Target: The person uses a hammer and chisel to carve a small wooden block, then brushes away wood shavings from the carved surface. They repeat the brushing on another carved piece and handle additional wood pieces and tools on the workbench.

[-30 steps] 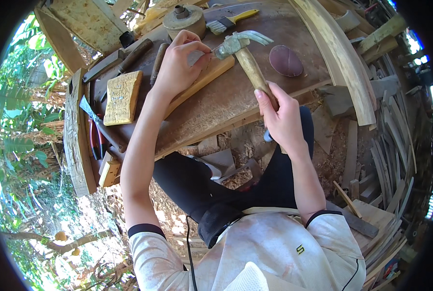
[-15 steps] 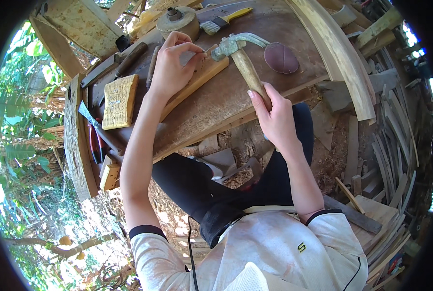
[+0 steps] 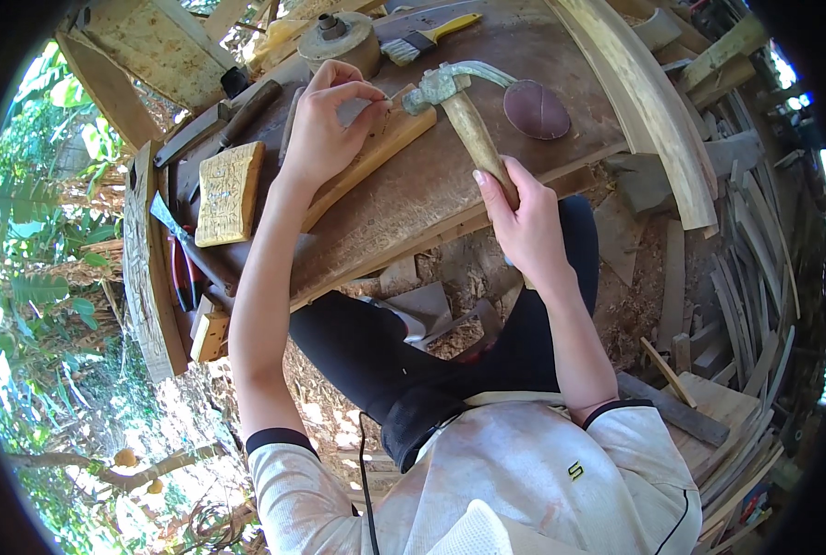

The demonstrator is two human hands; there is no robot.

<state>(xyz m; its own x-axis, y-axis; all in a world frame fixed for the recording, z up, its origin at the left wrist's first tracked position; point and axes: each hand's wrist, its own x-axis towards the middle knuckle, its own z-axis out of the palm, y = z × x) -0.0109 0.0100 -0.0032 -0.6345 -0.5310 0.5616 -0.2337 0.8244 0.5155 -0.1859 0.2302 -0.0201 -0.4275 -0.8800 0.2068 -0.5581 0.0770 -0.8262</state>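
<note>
My right hand (image 3: 526, 222) is wrapped round the wooden handle of a claw hammer (image 3: 473, 134). The hammer's metal head hangs just right of my left fingertips, over the end of a long wooden strip (image 3: 376, 151) on the workbench. My left hand (image 3: 334, 125) reaches over that strip, thumb and forefinger pinched together. Between them is a tiny nail (image 3: 391, 102), mostly hidden by the fingers. Right of the hammer head lies a dark red oval sanding pad (image 3: 537, 110).
The brown workbench (image 3: 376, 236) also bears a brush (image 3: 428, 40) with a yellow handle, a round wooden block (image 3: 339, 44) with a metal stub, a carved wooden block (image 3: 230, 194), a chisel (image 3: 194, 243) and red-handled pliers (image 3: 183, 271). A curved timber (image 3: 648, 102) borders the right.
</note>
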